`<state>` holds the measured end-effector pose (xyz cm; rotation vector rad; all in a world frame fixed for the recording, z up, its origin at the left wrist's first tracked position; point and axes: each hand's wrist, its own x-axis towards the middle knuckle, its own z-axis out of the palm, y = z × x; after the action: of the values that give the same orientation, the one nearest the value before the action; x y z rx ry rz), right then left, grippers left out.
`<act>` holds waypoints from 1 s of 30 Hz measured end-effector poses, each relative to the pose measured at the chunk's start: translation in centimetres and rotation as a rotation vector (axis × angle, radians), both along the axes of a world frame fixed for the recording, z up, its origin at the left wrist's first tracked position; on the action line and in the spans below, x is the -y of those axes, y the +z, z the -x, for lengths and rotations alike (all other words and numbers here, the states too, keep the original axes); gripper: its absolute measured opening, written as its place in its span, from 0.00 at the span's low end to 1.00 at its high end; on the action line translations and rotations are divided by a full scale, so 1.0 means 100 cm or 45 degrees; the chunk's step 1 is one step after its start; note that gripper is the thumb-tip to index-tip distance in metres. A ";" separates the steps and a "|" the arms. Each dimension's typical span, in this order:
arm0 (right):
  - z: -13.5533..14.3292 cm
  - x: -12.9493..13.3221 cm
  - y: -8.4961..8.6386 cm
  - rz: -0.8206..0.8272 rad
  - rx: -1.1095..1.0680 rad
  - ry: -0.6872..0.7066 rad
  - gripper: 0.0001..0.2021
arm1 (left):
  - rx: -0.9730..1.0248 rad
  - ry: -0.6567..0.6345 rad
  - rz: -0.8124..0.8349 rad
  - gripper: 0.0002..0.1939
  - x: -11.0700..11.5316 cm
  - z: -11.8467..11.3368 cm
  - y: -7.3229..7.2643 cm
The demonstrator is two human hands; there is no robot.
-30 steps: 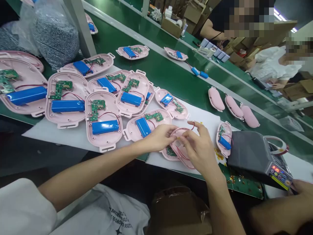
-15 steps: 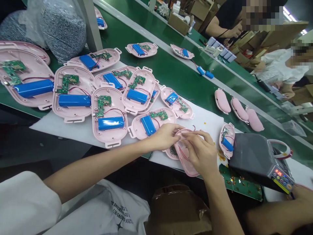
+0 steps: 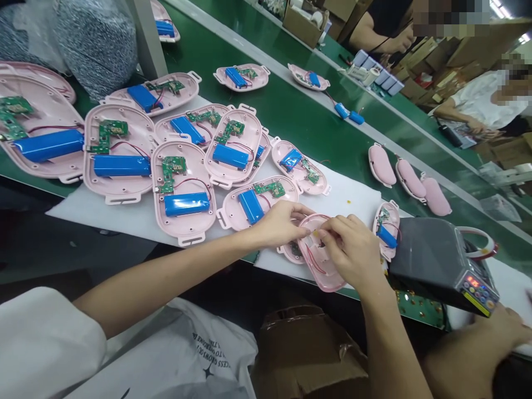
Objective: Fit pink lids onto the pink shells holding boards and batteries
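Lower centre of the frame, and here's the pink shell (image 3: 330,281), tilted between 2 hands, hollow side facing the camera. The left hand (image 3: 282,224) has the upper-left rim, thumb and fingers pinching the edge. The right hand (image 3: 355,249) arches over the right side, fingertips bunched at the hollow; whether they pinch anything, I can't tell, they cover it. So the shell sits just right of the left hand's grip and partly under the right hand, its lower end jutting free toward the bottom of the frame. It looks like light, stiff plastic, smooth enough to slip, so the rim is the place to hold. The thin red wires (image 3: 316,259) inside look fragile: bendy, easily tugged loose. And just left, partly covered, a 2nd shell (image 3: 293,253)!
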<state>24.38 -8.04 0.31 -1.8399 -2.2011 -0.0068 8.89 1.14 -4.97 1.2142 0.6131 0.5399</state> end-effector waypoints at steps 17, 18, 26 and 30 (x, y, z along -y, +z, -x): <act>-0.006 -0.008 -0.002 0.034 0.071 -0.516 0.19 | 0.016 0.002 -0.086 0.18 0.002 -0.002 -0.005; -0.010 -0.008 -0.001 0.072 -0.022 -0.581 0.20 | 0.016 0.002 -0.078 0.19 0.002 -0.002 -0.005; -0.012 -0.006 0.000 0.314 -0.453 -0.374 0.16 | -0.142 -0.130 -0.433 0.12 0.002 0.002 -0.003; -0.005 0.003 0.006 0.130 -0.414 -0.250 0.12 | -0.038 -0.183 -0.666 0.14 0.005 0.007 0.000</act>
<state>24.84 -8.36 0.93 -1.9450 -1.8269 0.3468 8.16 0.61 -5.00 1.7477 0.4135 0.5802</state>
